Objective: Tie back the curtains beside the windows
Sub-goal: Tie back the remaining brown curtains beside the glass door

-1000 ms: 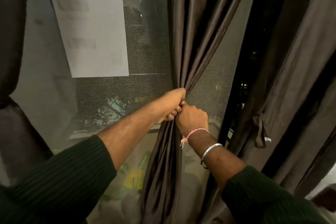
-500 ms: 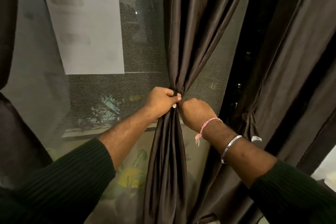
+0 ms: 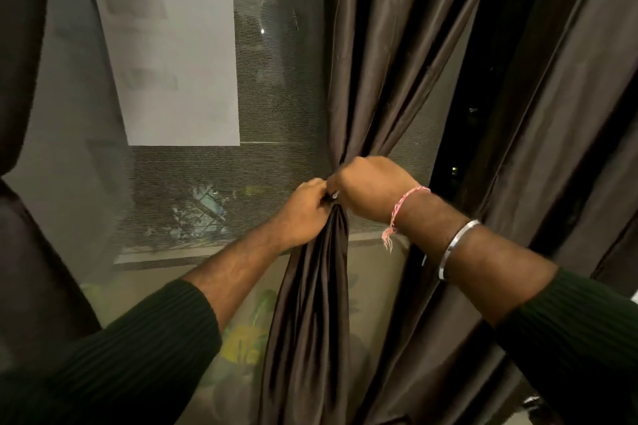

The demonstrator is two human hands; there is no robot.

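Observation:
A dark brown curtain hangs in the middle of the window and is gathered into a narrow waist at mid-height, fanning out above and below. My left hand grips the gathered waist from the left with curled fingers. My right hand meets it from the right and above, fingers curled at the same spot. A dark tie band shows only as a small sliver between the two hands; the rest is hidden by my fingers.
A mesh-screened window lies behind, with a white sheet stuck on it. Another brown curtain hangs at the right, and a dark curtain at the left edge. Green and yellow shapes show through the lower pane.
My right hand has risen above and partly over the gathered waist, while my left hand dropped slightly below it. Both still hold the same spot on the curtain.

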